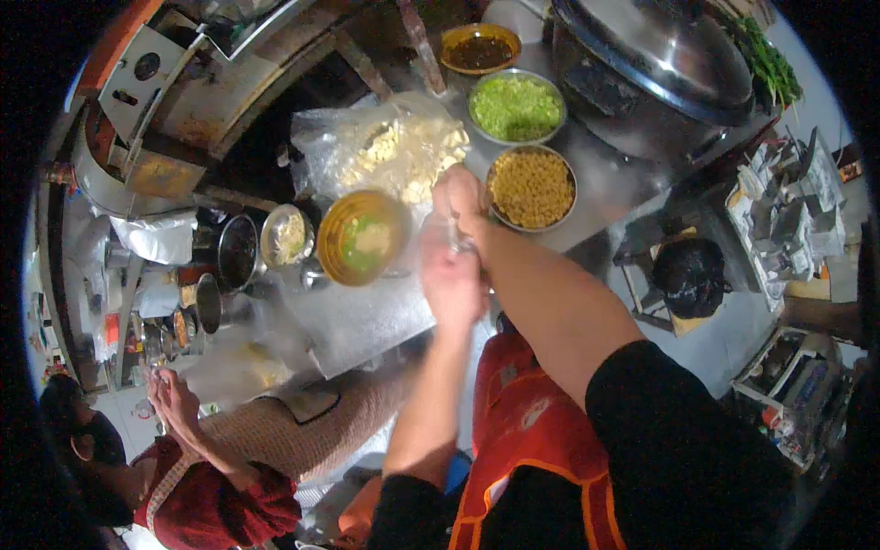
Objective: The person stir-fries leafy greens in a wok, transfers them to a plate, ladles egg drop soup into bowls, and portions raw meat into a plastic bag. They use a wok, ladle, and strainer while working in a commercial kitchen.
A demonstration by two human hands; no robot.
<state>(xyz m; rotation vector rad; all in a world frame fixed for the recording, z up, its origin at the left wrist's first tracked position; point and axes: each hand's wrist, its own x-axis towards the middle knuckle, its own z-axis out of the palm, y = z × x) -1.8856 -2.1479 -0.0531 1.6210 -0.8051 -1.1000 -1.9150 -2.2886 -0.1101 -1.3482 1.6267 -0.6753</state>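
Observation:
In the middle of the head view my left hand (448, 278) and my right hand (459, 196) are close together, both blurred. Something pale or shiny shows between them, too smeared to name; whether the left hand grips it I cannot tell. Just left of them a yellow bowl (330, 237) holds green bits and a tan paste in liquid. Behind lies a clear plastic bag (320, 148) with pale chopped pieces. Right of my right hand stands a bowl of yellow-brown beans or similar pieces (531, 187), and beyond it a bowl of chopped greens (515, 106).
A yellow bowl of dark sauce (479, 49) and a large lidded metal pot (653, 62) stand at the back. A small metal bowl (287, 237) and dark pots (238, 251) are at left. Another person (220, 495) in dark red works at lower left, beside rising steam.

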